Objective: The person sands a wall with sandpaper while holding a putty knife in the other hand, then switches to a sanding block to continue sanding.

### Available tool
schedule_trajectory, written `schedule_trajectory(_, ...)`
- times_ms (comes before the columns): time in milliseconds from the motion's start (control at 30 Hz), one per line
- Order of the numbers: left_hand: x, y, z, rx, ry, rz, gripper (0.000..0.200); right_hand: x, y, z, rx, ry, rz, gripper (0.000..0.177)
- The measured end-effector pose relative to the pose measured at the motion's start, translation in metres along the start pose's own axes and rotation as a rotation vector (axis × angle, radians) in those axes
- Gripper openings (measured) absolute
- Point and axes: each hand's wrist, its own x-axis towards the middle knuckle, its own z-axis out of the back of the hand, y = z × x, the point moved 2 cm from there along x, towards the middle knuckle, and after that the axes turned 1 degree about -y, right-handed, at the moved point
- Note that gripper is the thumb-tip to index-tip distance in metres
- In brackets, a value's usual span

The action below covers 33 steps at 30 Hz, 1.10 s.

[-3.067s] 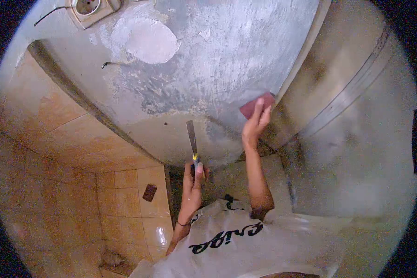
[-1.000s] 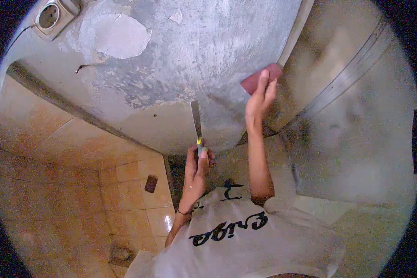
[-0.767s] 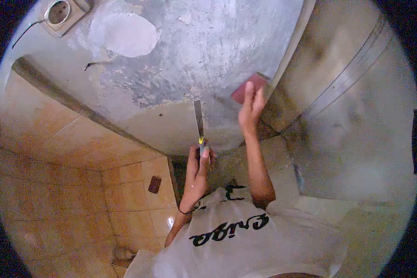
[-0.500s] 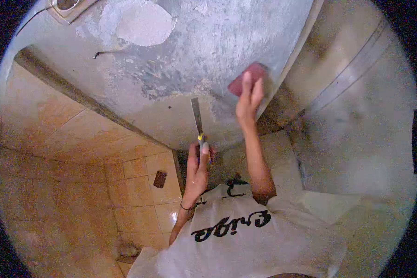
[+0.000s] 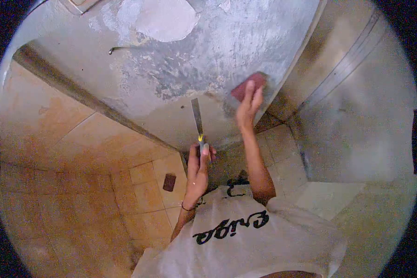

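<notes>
My left hand [image 5: 199, 169] is wrapped around the handle of a putty knife [image 5: 197, 116], whose narrow metal blade points up towards the wall, with a yellow mark at the blade's base. In my right hand [image 5: 249, 109] a piece of reddish-brown sandpaper [image 5: 245, 88] lies flat against the wall [image 5: 139, 106], near its right edge. The thumb and fingers press on its face and side. Around it the wall surface is grey and patchy, with a pale round patch [image 5: 169, 21] higher up.
A dark brown rectangular piece [image 5: 169, 182] lies on the tiled floor [image 5: 143, 194] to the left. A small hook-like piece of metal [image 5: 111, 51] juts from the wall. A box-like fitting [image 5: 81, 3] shows at the top left. Another grey surface [image 5: 356, 125] stands on the right.
My right hand has shifted slightly down with the sandpaper. The view has turned a little, so the wall patches and floor piece appear farther right. The putty knife stays in my left hand.
</notes>
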Motion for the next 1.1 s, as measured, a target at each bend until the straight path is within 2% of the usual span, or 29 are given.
schedule_trajectory(133, 0.0, -0.005, 0.007, 0.019, 0.013, 0.062, 0.032, 0.004, 0.023, -0.004, 0.114, 0.007, -0.14, 0.043)
schedule_trajectory(200, 0.001, 0.002, 0.011, 0.047, 0.037, 0.012, 0.032, -0.005, 0.015, -0.01, 0.037, 0.188, 0.019, 0.045)
schedule_trajectory(267, 0.003, 0.001, 0.015, 0.068, 0.065, 0.018, 0.032, -0.008, 0.012, -0.01, 0.032, 0.114, 0.051, 0.045)
schedule_trajectory(333, 0.003, -0.005, 0.017, 0.089, 0.083, 0.021, 0.032, 0.001, 0.012, -0.004, 0.181, -0.119, -0.184, 0.049)
schedule_trajectory(367, 0.002, -0.011, 0.016, 0.05, 0.069, 0.048, 0.033, 0.007, 0.022, 0.002, 0.209, -0.144, -0.209, 0.045)
schedule_trajectory(467, 0.004, -0.009, 0.02, 0.006, 0.056, 0.068, 0.033, 0.016, 0.025, 0.005, 0.039, -0.101, -0.133, 0.045)
schedule_trajectory(500, 0.004, -0.008, 0.02, 0.001, 0.058, 0.063, 0.033, 0.012, 0.032, 0.003, 0.019, 0.017, -0.14, 0.041)
schedule_trajectory(533, 0.005, -0.009, 0.02, 0.003, 0.062, 0.066, 0.033, 0.01, 0.028, 0.001, 0.017, 0.012, -0.143, 0.041)
schedule_trajectory(600, 0.006, -0.014, 0.018, 0.079, 0.074, 0.065, 0.034, 0.008, 0.013, -0.006, 0.055, -0.004, 0.018, 0.041)
schedule_trajectory(667, 0.007, -0.011, 0.017, 0.067, 0.08, 0.073, 0.033, 0.01, -0.002, -0.001, 0.065, -0.054, 0.005, 0.039)
schedule_trajectory(733, 0.008, -0.005, 0.014, 0.05, 0.077, 0.08, 0.033, 0.015, 0.012, 0.003, 0.091, -0.136, -0.124, 0.037)
schedule_trajectory(800, 0.01, 0.002, 0.009, -0.02, 0.057, 0.04, 0.033, 0.014, 0.018, 0.005, 0.048, -0.11, -0.148, 0.04)
schedule_trajectory(867, 0.01, 0.001, 0.003, 0.003, 0.069, 0.053, 0.033, 0.015, 0.011, 0.008, -0.008, 0.078, -0.058, 0.046)
schedule_trajectory(933, 0.01, -0.001, -0.005, 0.027, 0.084, 0.064, 0.033, 0.018, 0.006, 0.014, 0.006, 0.124, -0.026, 0.046)
schedule_trajectory(1000, 0.009, -0.002, -0.012, 0.036, 0.068, 0.059, 0.032, 0.02, -0.01, 0.021, -0.001, -0.086, -0.061, 0.045)
schedule_trajectory(1100, 0.008, -0.002, -0.019, 0.064, 0.044, 0.089, 0.031, 0.032, -0.016, 0.028, 0.084, -0.125, -0.12, 0.049)
